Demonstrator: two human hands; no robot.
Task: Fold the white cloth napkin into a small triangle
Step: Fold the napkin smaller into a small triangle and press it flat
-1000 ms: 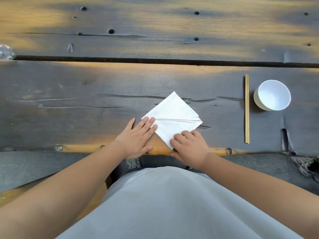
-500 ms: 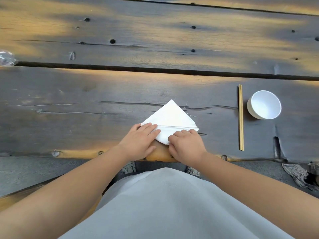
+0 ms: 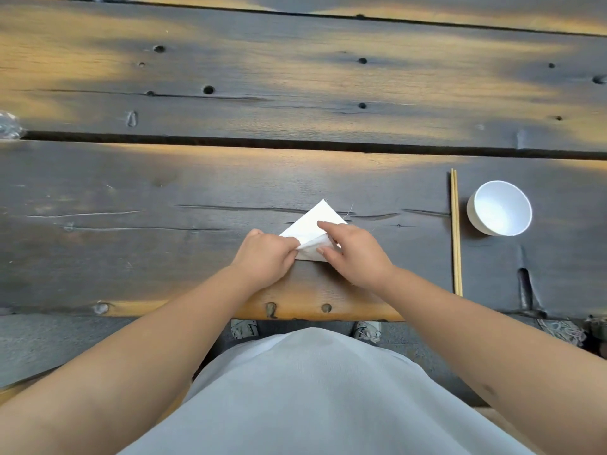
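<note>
Dark plank table [image 3: 164,257]; white bowl [image 3: 499,208] near right edge, chopsticks [image 3: 456,231] just left of it; folded white napkin [image 3: 320,218] by near edge, centre; right hand [image 3: 354,254] on it, forefinger straight, thumb pinching a fold; left hand [image 3: 264,254] curled, pinching its left corner

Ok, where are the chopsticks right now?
In the head view, the chopsticks lie on the table's right side, between the napkin and the white bowl.
</note>
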